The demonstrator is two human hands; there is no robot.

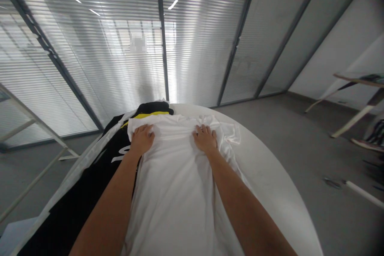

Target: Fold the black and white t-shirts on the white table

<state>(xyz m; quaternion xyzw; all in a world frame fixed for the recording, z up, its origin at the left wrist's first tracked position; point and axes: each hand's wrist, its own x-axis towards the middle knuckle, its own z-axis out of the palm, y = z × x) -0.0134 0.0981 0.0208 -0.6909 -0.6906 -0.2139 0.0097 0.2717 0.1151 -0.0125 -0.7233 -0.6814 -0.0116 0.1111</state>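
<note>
A white T-shirt (177, 184) lies spread on the round white table (279, 192), its collar end at the far side. My left hand (142, 139) rests palm down near the shirt's left shoulder, fingers slightly bent and the thumb apart. On the right side of the chest lies my right hand (205, 137), its fingers spread over the cloth. Folds bunch around the right sleeve (231, 133). Beneath the shirt's left edge is a black garment (93, 180) with white lettering and a yellow strip (147, 115) at its far end.
Glass partition panels with blinds (132, 68) stand behind the table. A pale metal frame (36, 118) is at the left. To the right, another table (360, 80) stands on angled legs, and a white bar (364, 194) lies low near dark items.
</note>
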